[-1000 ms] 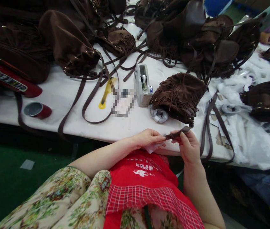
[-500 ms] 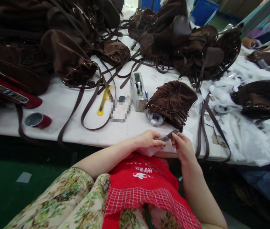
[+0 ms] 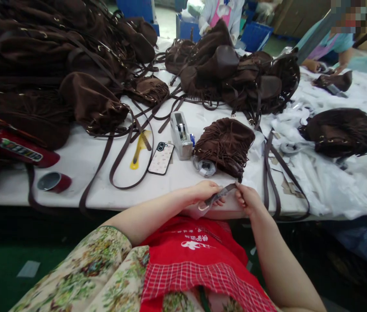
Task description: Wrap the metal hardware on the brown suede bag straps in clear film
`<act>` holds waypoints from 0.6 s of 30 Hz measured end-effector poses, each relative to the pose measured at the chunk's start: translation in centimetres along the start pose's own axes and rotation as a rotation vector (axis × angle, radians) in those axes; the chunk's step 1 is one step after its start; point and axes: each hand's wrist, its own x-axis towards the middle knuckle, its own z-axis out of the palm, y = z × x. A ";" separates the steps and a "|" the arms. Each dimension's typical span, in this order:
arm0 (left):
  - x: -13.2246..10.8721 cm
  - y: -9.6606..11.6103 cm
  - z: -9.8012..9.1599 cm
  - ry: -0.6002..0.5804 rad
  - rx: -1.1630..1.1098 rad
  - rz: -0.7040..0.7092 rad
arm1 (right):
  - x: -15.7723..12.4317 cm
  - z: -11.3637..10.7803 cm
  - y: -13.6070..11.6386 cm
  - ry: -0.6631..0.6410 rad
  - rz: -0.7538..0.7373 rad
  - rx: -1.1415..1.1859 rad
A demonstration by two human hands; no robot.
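Close to the table's front edge, my left hand (image 3: 207, 193) and my right hand (image 3: 249, 200) hold a dark brown strap (image 3: 221, 195) between them. Clear plastic film covers part of the strap, and its lower end lies by my left fingers. My right fingertips pinch the upper end; my left fingers are closed round the wrapped part. Just beyond my hands sits a brown fringed bag (image 3: 225, 142). A coiled strap in clear plastic (image 3: 204, 167) rests against that bag's left front.
Left of the bag stand a grey tape dispenser (image 3: 181, 138), a phone (image 3: 161, 158) and a yellow comb (image 3: 140, 149). A red cup (image 3: 54, 182) lies further left. Brown bags (image 3: 95, 104) are heaped behind. White wrapping (image 3: 336, 182) covers the right side. Co-workers (image 3: 329, 52) are at the back.
My view has tipped up, showing more of the far side. More of the dark strap shows between my hands, and my right hand has turned with its fingers curled in.
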 end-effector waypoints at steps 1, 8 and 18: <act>0.4 0.2 0.3 0.007 0.007 -0.024 | 0.0 0.2 -0.2 -0.001 -0.016 -0.013; 3.5 1.8 1.1 0.078 0.134 -0.048 | -0.6 0.2 -0.9 0.007 -0.095 -0.107; 4.7 2.4 0.4 -0.004 0.081 -0.092 | 2.8 -2.4 -3.5 0.039 -0.053 0.013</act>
